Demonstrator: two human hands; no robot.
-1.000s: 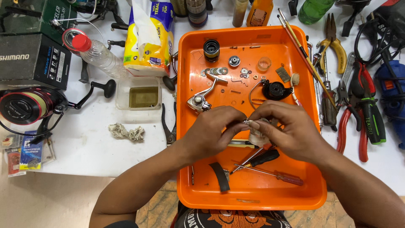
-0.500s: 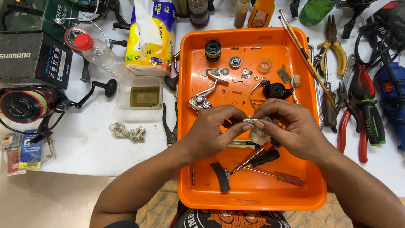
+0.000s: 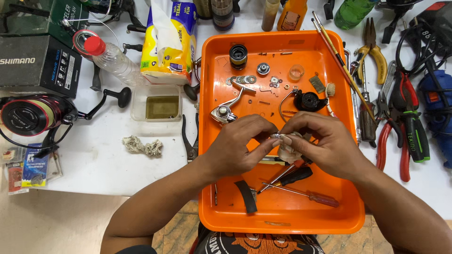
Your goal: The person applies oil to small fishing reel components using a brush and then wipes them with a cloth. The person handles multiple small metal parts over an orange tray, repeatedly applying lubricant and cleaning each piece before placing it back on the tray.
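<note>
Head view: white worktop (image 3: 94,160) fills the frame, orange tray (image 3: 282,214) in the centre. Left hand (image 3: 238,148) and right hand (image 3: 325,143) meet over mid tray, fingertips of both pinched on a small metal part (image 3: 278,136), a wad of whitish cloth (image 3: 287,151) tucked under the right grip. Black box (image 3: 37,63) upper left, fishing reel with line (image 3: 28,115) at left edge, yellow tissue pack (image 3: 169,42) top centre-left, plastic bottle with red cap (image 3: 110,56) beside it. Pliers and cutters (image 3: 400,127) right of the tray. In the tray: reel handle arm (image 3: 226,110) upper left, black rotor piece (image 3: 308,100) upper right, black spool (image 3: 238,55), washers (image 3: 242,80), two screwdrivers (image 3: 301,186) lower half. Judging by layout: reel already stripped down, parts spread loose; this small part looks mid-wipe, reassembly not begun.
</note>
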